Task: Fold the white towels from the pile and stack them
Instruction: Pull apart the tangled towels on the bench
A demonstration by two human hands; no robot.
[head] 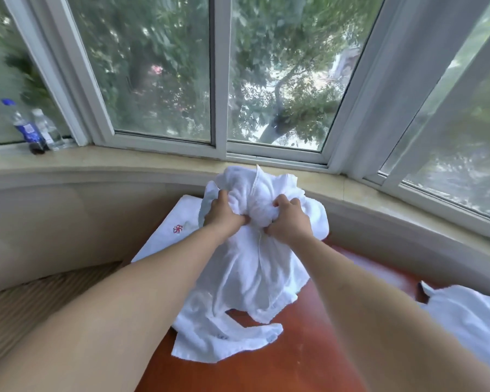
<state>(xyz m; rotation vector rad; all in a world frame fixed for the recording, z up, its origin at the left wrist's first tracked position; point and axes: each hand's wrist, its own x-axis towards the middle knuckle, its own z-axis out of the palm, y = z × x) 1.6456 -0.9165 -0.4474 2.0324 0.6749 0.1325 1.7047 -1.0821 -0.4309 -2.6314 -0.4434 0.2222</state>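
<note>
A crumpled white towel (249,281) hangs bunched above the reddish-brown table (303,352), its lower end trailing onto the wood. My left hand (224,213) grips the bunched upper part from the left. My right hand (290,220) grips the same bunch from the right, close beside the left. Behind them lies the pile of white towels (311,207) at the table's far edge. A flat folded white towel (173,230) with a red emblem lies to the left, partly under the pile.
Another white towel (470,315) lies at the right edge of the table. Two water bottles (31,128) stand on the stone window sill (125,162) at far left. Window panes curve round the back. Striped carpet (26,306) lies at lower left.
</note>
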